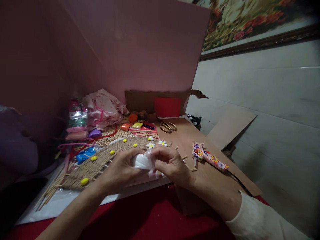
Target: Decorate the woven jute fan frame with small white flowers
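Both hands meet over the near edge of the work surface. My left hand (120, 171) cups a white lump of soft clay (142, 161) in thin clear plastic wrap. My right hand (170, 165) pinches the wrap at the lump's right side. Under them lies a curved woven straw piece (100, 163) with yellow clay dots (84, 181) and small white clay flowers (150, 145) stuck on it.
A flower-patterned glue gun (208, 156) with a black cord lies right of my hands on brown cardboard (190, 133). Gold scissors (167, 126), clay packets (126, 126), a blue clay pack (85, 155) and a pink cloth bag (105, 108) sit farther back. Thin sticks lie scattered about.
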`<state>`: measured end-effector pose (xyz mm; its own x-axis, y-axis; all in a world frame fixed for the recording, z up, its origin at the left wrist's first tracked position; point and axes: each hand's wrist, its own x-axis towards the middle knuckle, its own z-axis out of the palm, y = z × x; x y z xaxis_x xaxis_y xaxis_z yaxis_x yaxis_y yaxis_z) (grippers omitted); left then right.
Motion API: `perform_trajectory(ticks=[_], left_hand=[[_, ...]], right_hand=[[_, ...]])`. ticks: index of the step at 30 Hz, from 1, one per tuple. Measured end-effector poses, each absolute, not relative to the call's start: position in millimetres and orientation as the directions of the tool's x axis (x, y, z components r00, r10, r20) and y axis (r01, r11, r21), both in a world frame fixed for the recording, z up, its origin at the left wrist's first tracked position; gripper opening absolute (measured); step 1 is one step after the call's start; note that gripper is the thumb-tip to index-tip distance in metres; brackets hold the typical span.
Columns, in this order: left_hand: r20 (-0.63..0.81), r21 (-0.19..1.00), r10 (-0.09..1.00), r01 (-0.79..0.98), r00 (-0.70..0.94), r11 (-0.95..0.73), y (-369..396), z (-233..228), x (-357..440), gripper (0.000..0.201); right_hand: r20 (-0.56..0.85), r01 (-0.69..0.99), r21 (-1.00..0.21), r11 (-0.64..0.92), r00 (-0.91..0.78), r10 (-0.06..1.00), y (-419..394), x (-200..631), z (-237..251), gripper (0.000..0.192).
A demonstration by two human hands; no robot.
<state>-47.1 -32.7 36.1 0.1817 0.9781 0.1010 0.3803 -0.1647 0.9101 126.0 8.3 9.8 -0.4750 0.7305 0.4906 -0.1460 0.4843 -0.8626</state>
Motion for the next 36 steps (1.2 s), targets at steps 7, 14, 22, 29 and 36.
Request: perform_trajectory(ticks=[7, 14, 22, 29, 36], left_hand=[[0.006, 0.988, 0.973, -0.153, 0.232, 0.031, -29.6, 34.8, -53.6, 0.037], [-0.001, 0.976, 0.976, -0.212, 0.216, 0.048, -29.2, 29.7, -52.2, 0.033], [-0.016, 0.967, 0.991, -0.251, 0.135, 0.050, -32.4, 33.4, -48.2, 0.033], [0.011, 0.963, 0.997, -0.268, 0.072, 0.009, -32.0, 36.8, -43.2, 0.034], [0.004, 0.949, 1.000, -0.315, 0.007, -0.002, -31.8, 36.3, -40.1, 0.029]], right_hand=[[0.518, -0.229, -0.855, 0.465, -0.387, 0.763, 8.6, 123.5, 6.1, 0.021], [0.573, -0.207, -0.817, 0.538, -0.401, 0.715, 10.4, 123.8, 2.8, 0.039], [0.525, -0.236, -0.850, 0.471, -0.462, 0.715, 9.2, 124.4, 4.6, 0.024], [0.553, -0.221, -0.832, 0.508, -0.386, 0.738, 6.5, 123.1, 2.3, 0.032], [0.681, -0.030, -0.715, 0.699, -0.254, 0.686, 5.7, 121.7, 0.3, 0.038]])
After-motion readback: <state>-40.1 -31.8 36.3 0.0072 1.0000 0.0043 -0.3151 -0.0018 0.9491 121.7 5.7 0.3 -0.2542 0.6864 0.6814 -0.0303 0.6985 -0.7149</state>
